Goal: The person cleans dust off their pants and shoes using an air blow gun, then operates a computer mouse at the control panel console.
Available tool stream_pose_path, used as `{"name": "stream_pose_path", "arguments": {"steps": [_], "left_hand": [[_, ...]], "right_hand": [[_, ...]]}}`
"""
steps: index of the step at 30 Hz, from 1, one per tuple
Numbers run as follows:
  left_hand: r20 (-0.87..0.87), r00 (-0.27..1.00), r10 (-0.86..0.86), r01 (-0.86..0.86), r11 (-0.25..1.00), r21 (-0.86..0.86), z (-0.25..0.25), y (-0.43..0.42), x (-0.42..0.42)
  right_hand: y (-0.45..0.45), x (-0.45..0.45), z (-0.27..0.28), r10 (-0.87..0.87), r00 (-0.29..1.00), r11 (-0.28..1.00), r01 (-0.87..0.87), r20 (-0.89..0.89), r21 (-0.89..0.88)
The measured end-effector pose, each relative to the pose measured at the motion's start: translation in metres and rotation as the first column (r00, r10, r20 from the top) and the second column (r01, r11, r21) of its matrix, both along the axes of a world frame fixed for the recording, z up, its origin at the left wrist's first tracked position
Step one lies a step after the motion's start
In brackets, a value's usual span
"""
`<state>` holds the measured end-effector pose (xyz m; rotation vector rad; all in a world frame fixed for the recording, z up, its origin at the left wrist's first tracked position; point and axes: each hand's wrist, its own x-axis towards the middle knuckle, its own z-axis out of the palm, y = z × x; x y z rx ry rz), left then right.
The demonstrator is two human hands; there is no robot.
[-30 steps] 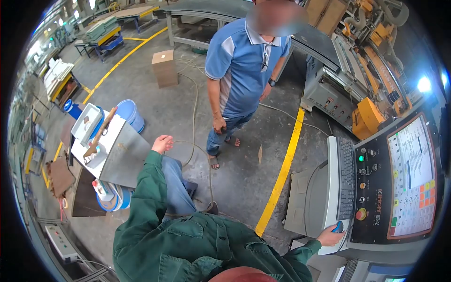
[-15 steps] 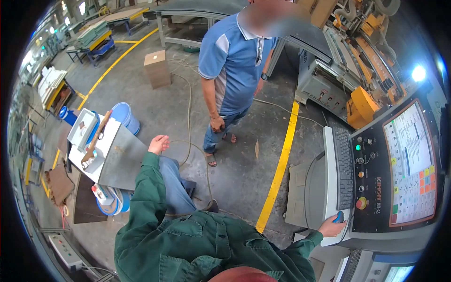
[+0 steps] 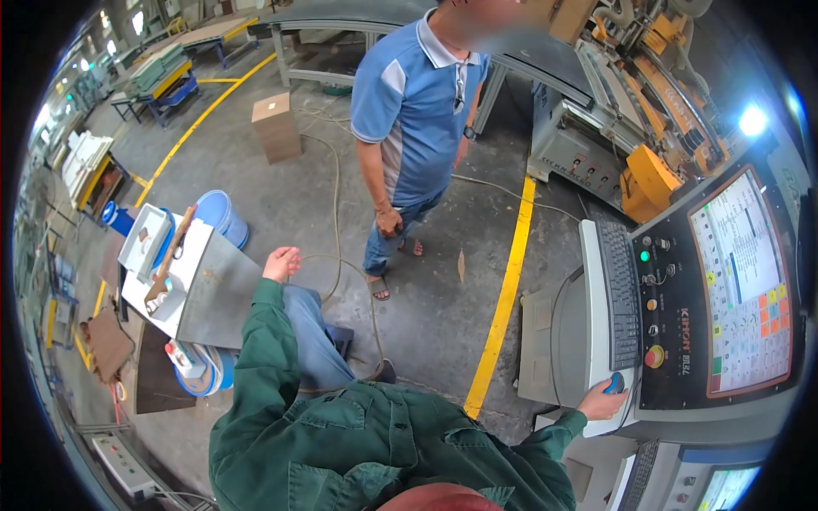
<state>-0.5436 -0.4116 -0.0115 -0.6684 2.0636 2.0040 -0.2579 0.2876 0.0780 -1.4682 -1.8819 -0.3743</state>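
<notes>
Head view, right hand (image 3: 600, 404) cupping mouse (image 3: 614, 384)

Mouse (image 3: 613, 383) blue; keyboard (image 3: 621, 294) dark, probably grey; jacket (image 3: 349, 443) green; floor line (image 3: 504, 298) yellow.

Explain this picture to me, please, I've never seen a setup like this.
There's no robot: these are a person's bare hands, seen by a camera worn on the head, looking forward and down. So the green jacket fills the bottom. The right hand rests on a blue mouse on a console ledge, near a keyboard and lit screen. The left hand is raised, loosely curled, with nothing visible in it. Beyond it, a white-topped stand bears a tray and a long brown piece. Another person stands ahead.
</notes>
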Motion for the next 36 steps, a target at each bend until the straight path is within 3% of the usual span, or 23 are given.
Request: {"name": "stream_pose_path", "arguments": {"steps": [4, 28, 36], "left_hand": [[0.002, 1.0, 0.002, -0.002, 1.0, -0.008, 0.0, 0.0, -0.001], [-0.009, 1.0, -0.02, 0.019, 1.0, -0.018, -0.005, -0.006, -0.003], [0.01, 1.0, -0.022, 0.022, 1.0, 0.021, -0.007, -0.007, -0.006]], "right_hand": [[-0.009, -0.002, 0.009, -0.002, 1.0, 0.999, 0.002, -0.008, -0.053], [-0.011, -0.004, 0.013, 0.013, 0.999, 1.0, -0.013, -0.032, 0.008], [-0.018, -0.008, 0.022, -0.006, 1.0, 0.997, 0.004, -0.024, -0.079]]}}
